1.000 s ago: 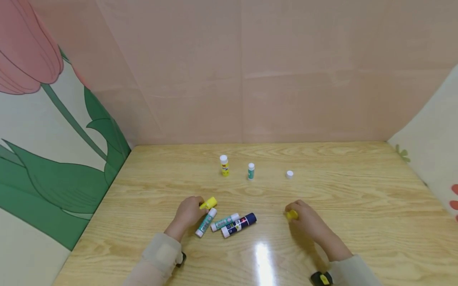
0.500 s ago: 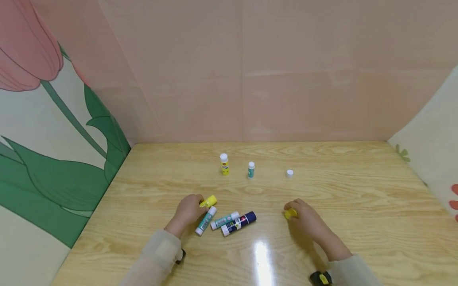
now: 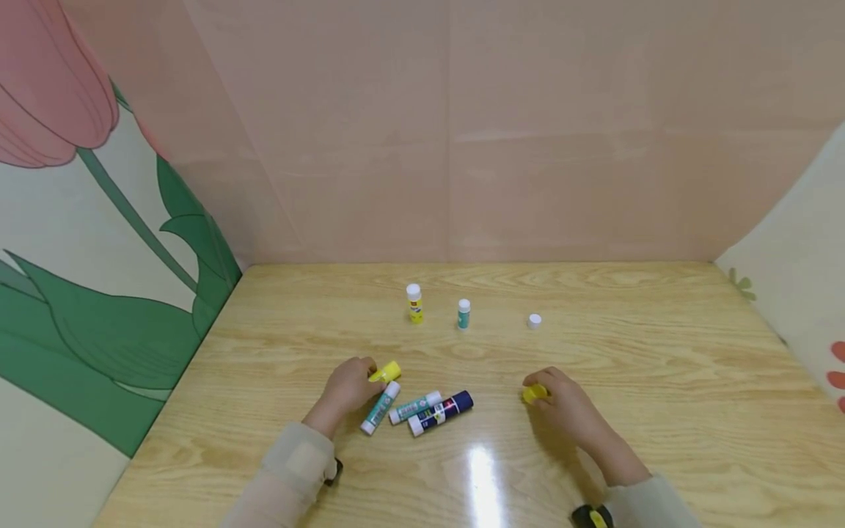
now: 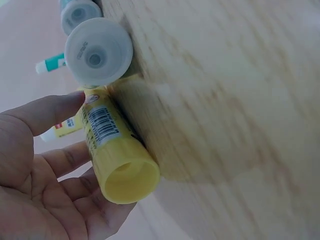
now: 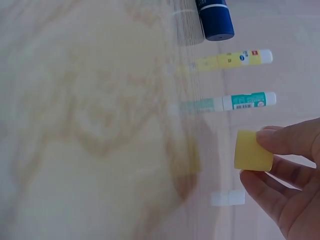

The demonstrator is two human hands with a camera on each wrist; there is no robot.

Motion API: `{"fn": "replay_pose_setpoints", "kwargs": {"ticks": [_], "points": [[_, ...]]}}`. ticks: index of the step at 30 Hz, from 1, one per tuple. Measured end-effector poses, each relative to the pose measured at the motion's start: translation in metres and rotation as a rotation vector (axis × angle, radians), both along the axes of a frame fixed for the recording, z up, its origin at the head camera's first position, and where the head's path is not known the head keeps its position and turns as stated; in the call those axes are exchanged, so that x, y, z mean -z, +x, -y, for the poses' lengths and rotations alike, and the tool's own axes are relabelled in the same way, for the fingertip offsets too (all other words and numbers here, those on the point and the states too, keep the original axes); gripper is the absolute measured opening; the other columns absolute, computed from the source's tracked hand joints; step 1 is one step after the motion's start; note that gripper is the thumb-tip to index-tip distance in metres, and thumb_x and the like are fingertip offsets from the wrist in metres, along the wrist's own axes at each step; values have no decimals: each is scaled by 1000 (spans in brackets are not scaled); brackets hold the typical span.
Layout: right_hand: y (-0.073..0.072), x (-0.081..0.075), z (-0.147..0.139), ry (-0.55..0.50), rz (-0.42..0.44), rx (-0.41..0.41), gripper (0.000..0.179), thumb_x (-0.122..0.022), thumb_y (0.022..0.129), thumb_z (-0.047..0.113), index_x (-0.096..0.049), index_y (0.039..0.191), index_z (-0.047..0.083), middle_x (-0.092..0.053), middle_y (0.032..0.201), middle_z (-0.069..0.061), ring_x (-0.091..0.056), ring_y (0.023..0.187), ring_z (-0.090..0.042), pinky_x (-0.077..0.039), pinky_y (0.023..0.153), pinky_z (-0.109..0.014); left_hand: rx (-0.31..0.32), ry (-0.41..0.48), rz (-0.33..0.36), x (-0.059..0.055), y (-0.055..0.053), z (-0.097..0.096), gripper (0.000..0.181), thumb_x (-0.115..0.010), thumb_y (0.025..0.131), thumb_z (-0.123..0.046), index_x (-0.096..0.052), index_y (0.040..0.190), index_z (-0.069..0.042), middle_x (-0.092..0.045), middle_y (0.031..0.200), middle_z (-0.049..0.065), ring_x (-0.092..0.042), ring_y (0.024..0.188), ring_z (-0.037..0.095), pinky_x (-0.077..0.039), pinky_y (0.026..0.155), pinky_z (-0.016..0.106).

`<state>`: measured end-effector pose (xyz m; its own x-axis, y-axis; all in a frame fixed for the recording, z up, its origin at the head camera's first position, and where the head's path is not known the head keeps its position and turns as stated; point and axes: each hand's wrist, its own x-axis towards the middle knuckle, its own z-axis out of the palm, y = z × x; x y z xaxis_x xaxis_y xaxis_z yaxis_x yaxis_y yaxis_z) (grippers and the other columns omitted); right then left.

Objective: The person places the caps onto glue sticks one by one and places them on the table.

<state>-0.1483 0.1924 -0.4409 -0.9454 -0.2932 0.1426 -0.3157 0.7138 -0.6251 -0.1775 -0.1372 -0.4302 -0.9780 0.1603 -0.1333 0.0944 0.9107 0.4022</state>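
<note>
Tube (image 4: pixel 117 142), yellow with a barcode label, is at the left of the group on the tabletop (image 3: pixel 660 330); I can't tell whether it rests fully on the wood. The left hand (image 3: pixel 348 384) has it pinched between thumb and fingers, and in the left wrist view its hollow end faces me. Well apart from that, I see the right hand (image 3: pixel 569 403) gripping a yellow cap (image 5: pixel 253 150) by thumb and fingertips; my right wrist view shows it raised clear of the wood.

Just beside the tube lies a teal-and-white stick (image 3: pixel 380 408); from here I can't make out whether they touch. Next over I have a second teal stick (image 3: pixel 415 408), lying along a thicker navy stick (image 3: pixel 441 413) with a white end. Farther back, a yellow stick with a white top (image 3: pixel 414 303) stands upright, a shorter teal stick (image 3: pixel 464 314) stands to its right, and a small white cap (image 3: pixel 535 320) sits beyond that.

Beige sleeves (image 3: pixel 300 458) reach in from the near edge. A pinkish sheet (image 3: pixel 449 132) backs the table, with a tulip-printed panel (image 3: pixel 53 81) on my left and a pale panel (image 3: pixel 792 242) on my right.
</note>
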Motion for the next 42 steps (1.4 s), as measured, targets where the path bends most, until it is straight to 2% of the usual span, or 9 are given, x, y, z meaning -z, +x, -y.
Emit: {"fn": "replay_pose_setpoints", "kwargs": {"ticks": [9, 16, 26, 30, 37, 42], "points": [[1, 1, 1, -60, -63, 0, 27, -62, 70, -12, -58, 94, -1, -54, 94, -10, -53, 86, -28, -46, 71, -38, -18, 34, 20, -3, -3, -1, 34, -64, 77, -27, -58, 98, -1, -59, 89, 10, -55, 81, 25, -43, 70, 37], [3, -5, 4, -147, -93, 8, 28, -62, 70, -13, -57, 95, -2, -53, 95, -12, -51, 88, -27, -46, 73, -40, -88, 137, 66, -6, -8, -1, 48, -61, 78, -32, -52, 113, -1, -56, 104, 13, -51, 95, 28, -41, 78, 41], [3, -9, 10, -229, -129, 37, 27, -64, 69, -11, -58, 94, -3, -54, 94, -12, -53, 87, -28, -46, 73, -35, -173, 258, 103, -17, -12, -4, 52, -59, 80, -34, -45, 120, -3, -51, 112, 15, -48, 101, 30, -41, 79, 43], [3, -10, 12, -241, -133, 51, 26, -64, 69, -11, -58, 93, -3, -54, 93, -11, -53, 87, -27, -46, 73, -35, -202, 305, 83, -19, -15, -5, 53, -60, 80, -33, -45, 121, -4, -51, 112, 14, -48, 100, 28, -41, 79, 41], [3, -11, 16, -249, -135, 60, 25, -64, 70, -10, -57, 94, -3, -54, 94, -12, -54, 88, -27, -46, 74, -33, -211, 384, 10, -22, -16, -6, 51, -61, 79, -29, -45, 118, 0, -52, 110, 16, -48, 99, 28, -41, 80, 41], [2, -11, 18, -259, -139, 65, 26, -63, 70, -11, -57, 95, -3, -53, 95, -12, -53, 89, -27, -46, 74, -33, -232, 436, 2, -24, -18, -7, 51, -61, 79, -31, -46, 117, -1, -51, 111, 14, -48, 100, 27, -40, 82, 40]]}}
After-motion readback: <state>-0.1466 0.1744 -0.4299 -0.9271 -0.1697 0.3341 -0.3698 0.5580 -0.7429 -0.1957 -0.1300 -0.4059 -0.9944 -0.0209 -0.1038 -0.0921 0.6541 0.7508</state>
